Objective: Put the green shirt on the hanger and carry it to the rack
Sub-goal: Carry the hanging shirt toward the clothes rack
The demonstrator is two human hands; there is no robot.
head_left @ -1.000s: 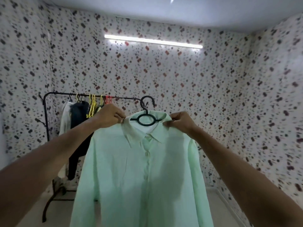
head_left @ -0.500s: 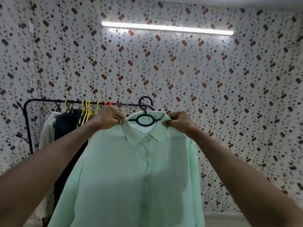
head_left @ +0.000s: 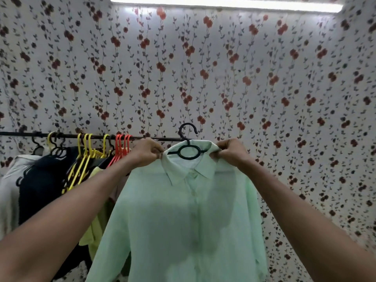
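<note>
Head view: the green shirt [head_left: 183, 216] hangs on a black hanger [head_left: 188, 152] held up between the two hands. The left hand [head_left: 147, 152] pinches the shirt's shoulder seam just beside the collar, fingers curled tight on the cloth; the right hand [head_left: 232, 152] pinches the other shoulder the same way. The hanger's hook rises between the hands, a little above the knuckles, and the shirt falls straight down beneath them, buttoned front facing the camera.

Against half a second ago, the grip of both hands is unchanged, but the rack rail [head_left: 81, 136] now sits closer and higher, level with the hands, and the light strip [head_left: 223, 4] has slid to the top edge.

The rail runs from behind the left hand out past the left forearm, its end hidden by the hand and collar. On it hang yellow hangers [head_left: 86, 151], orange hangers [head_left: 120, 148], a dark garment [head_left: 40, 184] and a white garment [head_left: 8, 190]. Flowered wallpaper [head_left: 284, 88] lies behind the right hand.
</note>
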